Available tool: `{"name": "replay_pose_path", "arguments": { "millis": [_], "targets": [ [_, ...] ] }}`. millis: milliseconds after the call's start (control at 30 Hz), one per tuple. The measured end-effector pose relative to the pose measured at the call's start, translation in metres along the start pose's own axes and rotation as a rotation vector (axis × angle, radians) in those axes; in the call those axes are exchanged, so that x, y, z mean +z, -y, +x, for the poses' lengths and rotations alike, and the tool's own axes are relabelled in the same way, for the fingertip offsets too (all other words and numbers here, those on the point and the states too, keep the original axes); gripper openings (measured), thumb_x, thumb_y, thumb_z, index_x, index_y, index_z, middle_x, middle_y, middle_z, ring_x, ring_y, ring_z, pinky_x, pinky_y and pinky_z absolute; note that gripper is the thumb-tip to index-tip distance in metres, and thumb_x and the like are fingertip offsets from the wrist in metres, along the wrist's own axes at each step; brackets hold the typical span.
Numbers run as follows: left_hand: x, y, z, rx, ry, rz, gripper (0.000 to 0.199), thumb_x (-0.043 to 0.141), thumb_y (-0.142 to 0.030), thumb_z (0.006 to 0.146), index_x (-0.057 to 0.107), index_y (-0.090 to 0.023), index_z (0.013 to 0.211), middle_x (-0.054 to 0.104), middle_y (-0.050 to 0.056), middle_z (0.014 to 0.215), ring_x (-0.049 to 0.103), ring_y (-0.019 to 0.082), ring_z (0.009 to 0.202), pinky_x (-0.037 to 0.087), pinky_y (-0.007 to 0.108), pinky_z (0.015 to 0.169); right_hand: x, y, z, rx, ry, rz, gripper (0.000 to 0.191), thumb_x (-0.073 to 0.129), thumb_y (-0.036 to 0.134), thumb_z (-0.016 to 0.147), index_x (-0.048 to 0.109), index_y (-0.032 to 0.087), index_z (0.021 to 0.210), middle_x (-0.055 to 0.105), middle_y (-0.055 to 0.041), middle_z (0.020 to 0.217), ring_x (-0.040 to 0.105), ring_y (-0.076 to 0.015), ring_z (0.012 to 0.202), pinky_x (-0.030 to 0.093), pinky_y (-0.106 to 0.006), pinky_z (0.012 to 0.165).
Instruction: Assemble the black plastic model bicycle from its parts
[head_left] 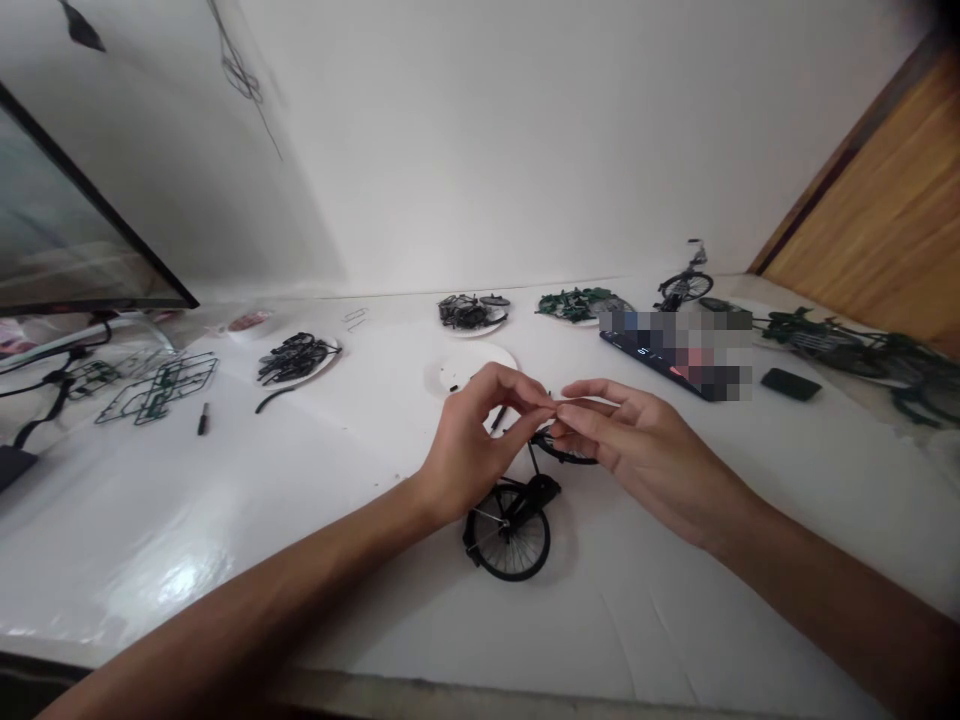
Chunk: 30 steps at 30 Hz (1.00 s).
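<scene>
A small black model bicycle (513,532) lies on the white table below my hands, with its spoked rear wheel towards me. My left hand (487,432) is closed, thumb and index finger pinched together above the bicycle frame. The fingertips of my right hand (628,428) meet them, also in a pinch. Whatever sits between the fingertips is too small or too hidden to make out. Part of the bicycle's far wheel (574,456) shows under my right hand, and the middle of the frame is partly covered by my hands.
Plates of black parts (296,358), more black parts (471,310) and green parts (577,303) stand farther back. Green sprue frames (161,388) lie left, near a small black tool (203,419). A phone (660,362) and an upright model bicycle (685,284) are at the right.
</scene>
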<state>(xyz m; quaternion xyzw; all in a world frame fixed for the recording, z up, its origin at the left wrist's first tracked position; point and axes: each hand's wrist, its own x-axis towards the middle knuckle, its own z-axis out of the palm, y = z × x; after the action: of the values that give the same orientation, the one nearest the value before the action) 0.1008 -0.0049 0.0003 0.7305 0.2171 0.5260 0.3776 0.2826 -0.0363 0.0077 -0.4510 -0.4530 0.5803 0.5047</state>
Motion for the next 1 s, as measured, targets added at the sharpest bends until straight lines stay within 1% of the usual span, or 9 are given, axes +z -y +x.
{"name": "replay_pose_path", "arguments": {
  "millis": [67,133,233,333,467,567,633,867,1000],
  "targets": [
    [-0.002,0.001,-0.001,0.182,0.058,0.199,0.009,0.063,-0.011,0.091,0.057,-0.018,0.093,0.067,0.004,0.094,0.064,0.014,0.089,0.054,0.03,0.079,0.002,0.0,-0.001,0.04,0.039,0.093,0.024,0.077,0.032,0.082,0.064,0.021,0.098,0.074,-0.002,0.087,0.069,-0.014,0.082,0.054,-0.031,0.086],
    [-0.003,0.002,0.0,0.295,0.099,0.318,0.009,0.06,-0.009,0.092,0.057,-0.018,0.091,0.067,0.004,0.094,0.062,0.015,0.089,0.053,0.03,0.077,0.002,-0.001,-0.001,0.053,0.044,0.136,0.02,0.077,0.03,0.082,0.064,0.02,0.094,0.074,-0.0016,0.085,0.069,-0.0134,0.08,0.055,-0.031,0.085],
    [-0.003,0.004,0.001,0.34,0.078,0.42,0.008,0.06,-0.012,0.093,0.057,-0.019,0.094,0.068,0.004,0.093,0.061,0.015,0.086,0.051,0.031,0.075,0.001,0.0,0.0,0.053,0.025,0.132,0.02,0.078,0.029,0.081,0.064,0.02,0.092,0.075,-0.002,0.085,0.07,-0.0137,0.079,0.056,-0.03,0.084],
    [-0.004,0.005,0.003,0.374,0.027,0.551,0.007,0.063,-0.016,0.093,0.059,-0.019,0.098,0.071,0.002,0.091,0.062,0.014,0.083,0.049,0.031,0.075,0.001,0.002,-0.001,0.046,0.003,0.111,0.022,0.079,0.031,0.08,0.065,0.02,0.092,0.076,-0.0027,0.085,0.071,-0.0141,0.08,0.057,-0.03,0.085],
    [-0.006,0.004,0.006,0.446,-0.043,0.696,0.008,0.067,-0.017,0.091,0.062,-0.021,0.096,0.073,-0.003,0.084,0.063,0.01,0.073,0.044,0.031,0.078,0.003,0.005,-0.002,0.073,-0.018,0.087,0.026,0.081,0.033,0.078,0.064,0.019,0.092,0.077,-0.0051,0.092,0.073,-0.0157,0.084,0.057,-0.031,0.087],
    [-0.009,0.002,0.008,0.478,-0.053,0.715,0.012,0.071,-0.02,0.089,0.061,-0.021,0.095,0.074,-0.005,0.085,0.063,0.009,0.068,0.041,0.032,0.08,0.002,0.004,-0.003,0.096,-0.028,0.068,0.028,0.081,0.034,0.077,0.062,0.02,0.093,0.077,-0.0065,0.094,0.074,-0.0168,0.084,0.058,-0.032,0.086],
    [-0.01,0.001,0.008,0.484,-0.034,0.704,0.015,0.072,-0.023,0.088,0.06,-0.021,0.095,0.075,-0.005,0.086,0.064,0.009,0.068,0.041,0.032,0.08,0.001,0.003,-0.003,0.092,-0.022,0.057,0.029,0.082,0.032,0.077,0.061,0.02,0.093,0.078,-0.0057,0.093,0.074,-0.0166,0.083,0.059,-0.032,0.086],
    [-0.014,0.001,0.007,0.439,0.046,0.654,0.021,0.073,-0.024,0.087,0.057,-0.02,0.1,0.076,-0.004,0.087,0.065,0.011,0.07,0.041,0.034,0.082,0.001,0.005,-0.004,0.058,0.041,-0.064,0.027,0.079,0.037,0.078,0.059,0.021,0.084,0.076,-0.0039,0.083,0.074,-0.0192,0.08,0.06,-0.039,0.085],
    [-0.014,0.001,0.006,0.425,0.051,0.617,0.019,0.072,-0.027,0.088,0.059,-0.019,0.099,0.075,-0.002,0.086,0.065,0.011,0.07,0.044,0.034,0.081,0.002,0.006,-0.005,0.012,0.029,-0.093,0.026,0.078,0.037,0.079,0.058,0.021,0.082,0.076,-0.0024,0.08,0.073,-0.0164,0.074,0.06,-0.035,0.08]
  ]
}}
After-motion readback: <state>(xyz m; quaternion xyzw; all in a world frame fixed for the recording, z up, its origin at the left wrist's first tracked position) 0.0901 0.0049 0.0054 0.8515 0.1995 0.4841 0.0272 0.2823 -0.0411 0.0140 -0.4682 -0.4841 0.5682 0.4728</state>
